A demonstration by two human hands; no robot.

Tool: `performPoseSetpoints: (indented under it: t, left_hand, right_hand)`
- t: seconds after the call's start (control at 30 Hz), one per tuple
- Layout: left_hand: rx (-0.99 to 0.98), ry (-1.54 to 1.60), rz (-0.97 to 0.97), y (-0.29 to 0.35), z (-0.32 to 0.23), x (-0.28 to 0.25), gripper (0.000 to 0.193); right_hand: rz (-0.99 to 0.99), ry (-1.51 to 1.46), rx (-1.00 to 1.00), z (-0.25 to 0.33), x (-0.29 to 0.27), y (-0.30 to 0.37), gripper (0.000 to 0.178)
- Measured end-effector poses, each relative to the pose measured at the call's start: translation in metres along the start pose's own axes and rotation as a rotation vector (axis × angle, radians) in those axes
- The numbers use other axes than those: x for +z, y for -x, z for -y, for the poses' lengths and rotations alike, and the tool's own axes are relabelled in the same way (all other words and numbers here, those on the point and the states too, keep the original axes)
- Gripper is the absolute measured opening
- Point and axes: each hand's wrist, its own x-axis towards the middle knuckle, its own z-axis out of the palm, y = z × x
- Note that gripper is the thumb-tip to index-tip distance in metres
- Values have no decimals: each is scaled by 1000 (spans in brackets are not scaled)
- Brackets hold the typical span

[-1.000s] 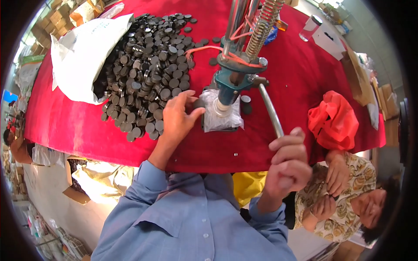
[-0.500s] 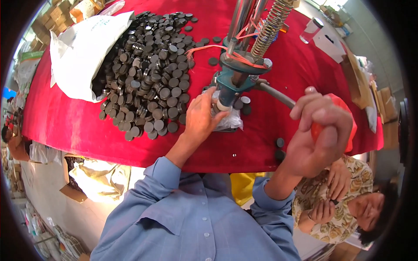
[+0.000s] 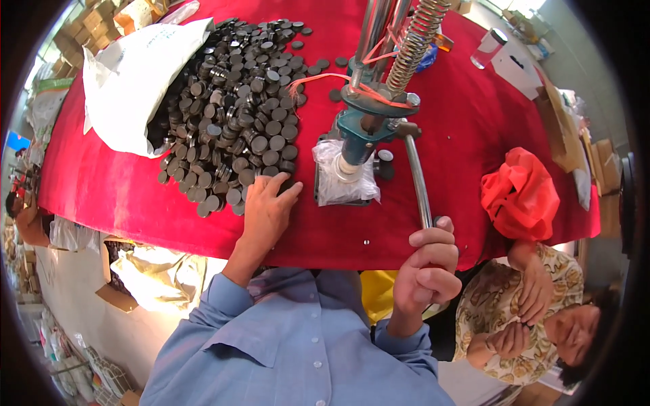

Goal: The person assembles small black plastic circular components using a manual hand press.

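Note:
My left hand rests at the near right edge of a heap of small black discs, thumb and fingers spread around discs at its border. No disc is plainly pinched between them. With curled fingers, my right hand grips the end of the metal lever of a green hand press. The lever slopes down toward me. Beneath the press's pale round head, clear plastic wrap covers the base. A few loose discs, one with a light top, lie right of the base.
A white sack lies beside the heap on the red cloth. At the right are a red plastic bag, a lidded jar and cardboard boxes. Another person sits at the lower right, hands together.
My left hand has moved from the press head left to the heap. My right hand has come down and left, swinging the lever toward me and uncovering the red bag.

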Motion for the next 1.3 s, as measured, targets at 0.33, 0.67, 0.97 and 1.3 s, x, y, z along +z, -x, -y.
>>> performPoseSetpoints:
  t: [0.33,0.67,0.97,1.3]
  left_hand:
    - [-140,324,-176,-37,-25,11,70]
    - [-181,426,-180,-57,-30,40,80]
    - [-129,508,-168,-64,-41,49,80]
    - [-159,559,-161,-71,-41,59,85]
  right_hand:
    - [171,-96,31,-3,3,-110,13]
    - [104,-208,90,-13,19,-142,17]
    - [212,-206,265,-55,36,-207,29]
    - [89,-226,143,-29,34,-165,19]
